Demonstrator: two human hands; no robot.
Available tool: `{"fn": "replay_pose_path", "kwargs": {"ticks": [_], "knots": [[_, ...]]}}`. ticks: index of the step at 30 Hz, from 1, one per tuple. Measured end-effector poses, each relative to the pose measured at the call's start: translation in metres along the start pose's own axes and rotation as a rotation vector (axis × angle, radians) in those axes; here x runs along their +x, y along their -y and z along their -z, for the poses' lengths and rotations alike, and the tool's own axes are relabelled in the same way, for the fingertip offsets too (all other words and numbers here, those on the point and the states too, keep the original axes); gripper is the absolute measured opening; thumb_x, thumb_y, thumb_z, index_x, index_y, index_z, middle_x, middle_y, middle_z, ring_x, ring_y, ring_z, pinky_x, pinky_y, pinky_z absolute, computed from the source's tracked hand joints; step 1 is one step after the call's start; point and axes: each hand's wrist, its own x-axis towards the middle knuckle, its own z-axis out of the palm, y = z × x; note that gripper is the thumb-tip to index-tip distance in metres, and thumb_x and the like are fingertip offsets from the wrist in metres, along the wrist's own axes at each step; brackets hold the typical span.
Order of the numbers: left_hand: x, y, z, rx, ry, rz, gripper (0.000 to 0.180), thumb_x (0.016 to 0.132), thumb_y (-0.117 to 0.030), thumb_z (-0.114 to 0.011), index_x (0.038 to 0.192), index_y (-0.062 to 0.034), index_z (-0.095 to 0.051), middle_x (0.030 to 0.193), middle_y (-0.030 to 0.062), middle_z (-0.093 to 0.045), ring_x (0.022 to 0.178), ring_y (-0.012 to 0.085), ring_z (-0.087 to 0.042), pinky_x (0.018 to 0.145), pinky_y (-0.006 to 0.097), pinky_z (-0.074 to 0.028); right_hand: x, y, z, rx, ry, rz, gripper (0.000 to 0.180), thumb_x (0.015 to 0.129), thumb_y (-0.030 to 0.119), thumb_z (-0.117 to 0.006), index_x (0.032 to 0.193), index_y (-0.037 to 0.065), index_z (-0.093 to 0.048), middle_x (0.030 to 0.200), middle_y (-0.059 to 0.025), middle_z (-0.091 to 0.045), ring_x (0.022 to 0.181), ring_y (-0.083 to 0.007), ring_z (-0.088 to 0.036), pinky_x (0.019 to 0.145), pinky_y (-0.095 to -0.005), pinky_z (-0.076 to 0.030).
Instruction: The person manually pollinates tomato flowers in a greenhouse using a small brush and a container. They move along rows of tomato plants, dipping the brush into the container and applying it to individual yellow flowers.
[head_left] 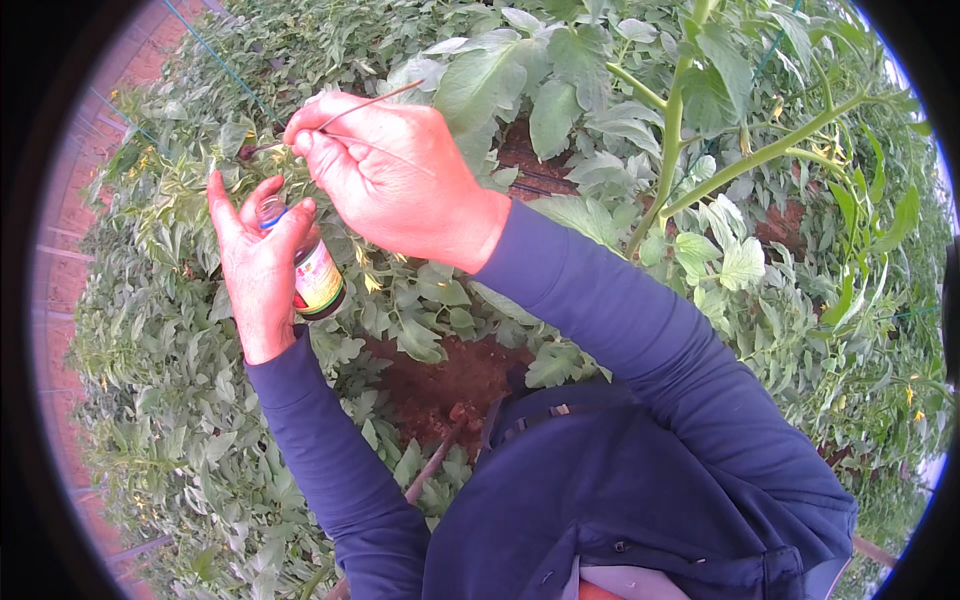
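My left hand (258, 268) is closed round a small glass bottle (319, 284) with a colourful label and dark red contents near its base. The bottle leans, its open-looking mouth between my thumb and fingers. Above and to the right, my right hand (405, 178) pinches a thin brown stick (398, 92). The stick's dark, thickened tip (246, 153) points left, just above my left fingertips and close to pale green leaves; whether it touches them I cannot tell. Whether that tip is a brush is too small to make out. Yellow flowers (372, 282) hang just right of the bottle.
Leafy plants resembling tomatoes (200, 400) surround me. A thick green stem (672, 130) with side branches rises at the right. Thin strings (215, 55) run through the foliage at the upper left. Reddish soil (450, 385) shows below my hands, and a reddish path (65, 250) lies at far left.
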Motion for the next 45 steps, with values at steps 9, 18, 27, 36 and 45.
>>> {"fn": "replay_pose_path", "kwargs": {"ticks": [9,18,27,36,45], "knots": [[0.0,0.001,0.0,0.004,-0.003,-0.003,0.113,0.091,0.007,-0.077,0.173,-0.0071,0.0,0.144,0.0201,-0.058,0.097,0.0175,-0.069,0.078,0.034,-0.061,0.009,0.0,-0.001,0.031,-0.035,0.068,0.011,0.106,0.004,-0.066,0.111,-0.001,-0.075,0.09,-0.0056,-0.076,0.074,-0.0098,-0.07,0.068,-0.0264,-0.058],[-0.002,-0.001,-0.001,0.064,-0.026,0.002,0.112,0.091,0.007,-0.077,0.173,-0.0057,-0.002,0.145,0.021,-0.058,0.094,0.0171,-0.068,0.076,0.033,-0.061,0.007,-0.002,0.004,0.057,-0.084,-0.026,0.012,0.108,0.005,-0.064,0.111,-0.002,-0.073,0.088,-0.0035,-0.075,0.07,-0.0073,-0.068,0.066,-0.0243,-0.056],[-0.005,-0.005,0.0,0.114,-0.044,0.018,0.112,0.09,0.005,-0.079,0.172,-0.0051,-0.004,0.144,0.0207,-0.059,0.09,0.0167,-0.068,0.075,0.033,-0.059,0.024,-0.014,-0.005,0.444,-0.041,-0.417,0.019,0.112,0.014,-0.058,0.116,-0.003,-0.067,0.098,-0.011,-0.076,0.074,-0.0129,-0.073,0.061,-0.0273,-0.061],[-0.002,-0.003,0.01,0.173,-0.099,0.042,0.108,0.09,0.002,-0.079,0.172,-0.0044,-0.008,0.14,0.0166,-0.062,0.093,0.0169,-0.069,0.077,0.033,-0.06,0.024,-0.007,0.022,0.58,-0.069,-0.499,0.025,0.114,0.017,-0.057,0.114,-0.006,-0.066,0.1,-0.0156,-0.077,0.079,-0.017,-0.076,0.065,-0.0296,-0.064],[0.0,0.002,0.014,0.163,-0.108,0.044,0.109,0.09,0.002,-0.08,0.172,-0.0044,-0.008,0.14,0.0173,-0.062,0.096,0.0173,-0.069,0.078,0.033,-0.06,0.029,-0.006,0.024,0.618,-0.131,-0.461,0.019,0.111,0.01,-0.055,0.107,-0.006,-0.064,0.09,-0.012,-0.074,0.067,-0.0135,-0.072,0.056,-0.0284,-0.061]]}}
